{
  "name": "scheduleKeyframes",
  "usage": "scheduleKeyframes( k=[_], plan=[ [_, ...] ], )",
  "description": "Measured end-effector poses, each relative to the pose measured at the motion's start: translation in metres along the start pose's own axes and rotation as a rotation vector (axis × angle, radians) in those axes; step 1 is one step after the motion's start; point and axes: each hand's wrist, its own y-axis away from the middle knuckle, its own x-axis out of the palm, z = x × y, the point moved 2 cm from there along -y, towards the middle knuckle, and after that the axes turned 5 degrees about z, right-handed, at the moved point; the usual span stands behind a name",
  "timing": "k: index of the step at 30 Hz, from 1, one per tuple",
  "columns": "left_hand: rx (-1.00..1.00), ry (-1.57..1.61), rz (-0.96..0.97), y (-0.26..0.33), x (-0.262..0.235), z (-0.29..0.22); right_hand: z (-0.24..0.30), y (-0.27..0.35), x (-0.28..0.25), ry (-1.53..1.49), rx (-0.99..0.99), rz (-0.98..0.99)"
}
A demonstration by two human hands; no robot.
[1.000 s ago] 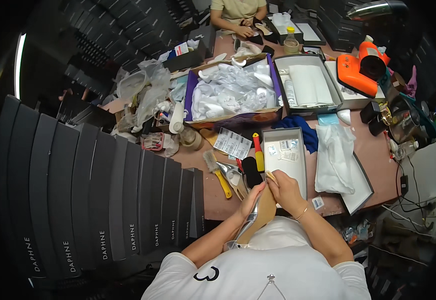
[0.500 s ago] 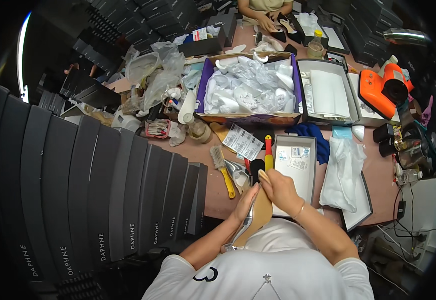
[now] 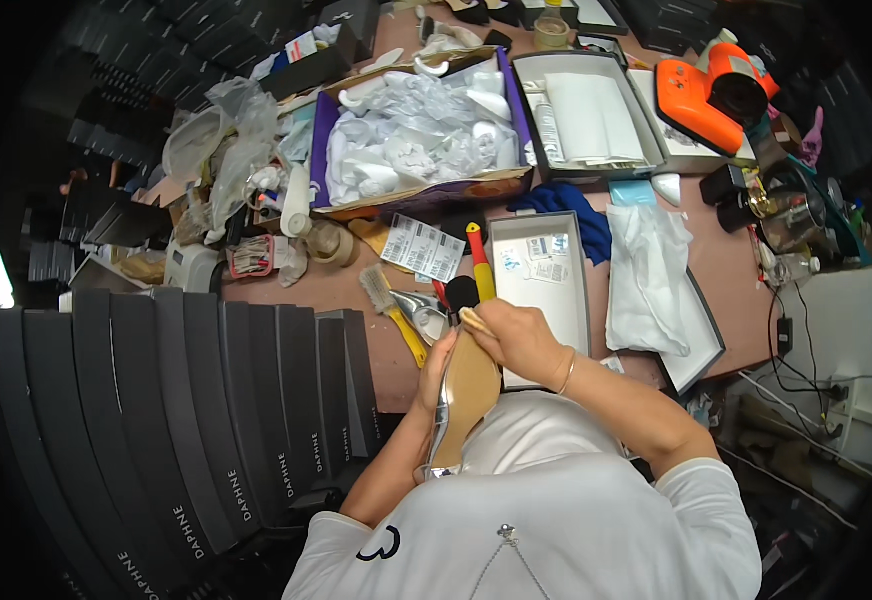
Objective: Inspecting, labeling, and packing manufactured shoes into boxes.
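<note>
A silver shoe with a tan sole [image 3: 472, 385] is held close to my white shirt, its sole turned up toward me. My left hand [image 3: 434, 378] is closed along its left side. At its far end, my right hand [image 3: 518, 338] pinches a small tan piece [image 3: 472, 320] against the edge; whether it is a cloth or a rubber block I cannot make out. Just beyond lie another silver shoe [image 3: 424, 318], a yellow-handled brush [image 3: 392, 312], a red-and-yellow handle [image 3: 480, 262] and a black rounded thing [image 3: 463, 291].
An open shoe box [image 3: 580, 300] with small packets lies to the right, beside a white bag [image 3: 646, 290]. Farther back stand a purple carton [image 3: 322, 150] of white wrapping and an orange machine [image 3: 691, 105]. Dark shoe boxes [image 3: 191, 400] line the left.
The whole view has shifted, so the table sits higher and farther left. The shoe's sole now faces me more fully. Both hands keep their hold.
</note>
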Motion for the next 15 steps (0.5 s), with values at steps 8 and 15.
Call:
scheduleKeyframes(
  k=[8, 15],
  plan=[
    [0.005, 0.059, -0.154, -0.008, 0.022, 0.004, 0.009, 0.030, -0.009, -0.028, -0.128, 0.085],
    [-0.083, -0.080, -0.029, -0.005, -0.014, 0.005, 0.050, 0.025, -0.027, -0.008, -0.152, 0.150]
  ],
)
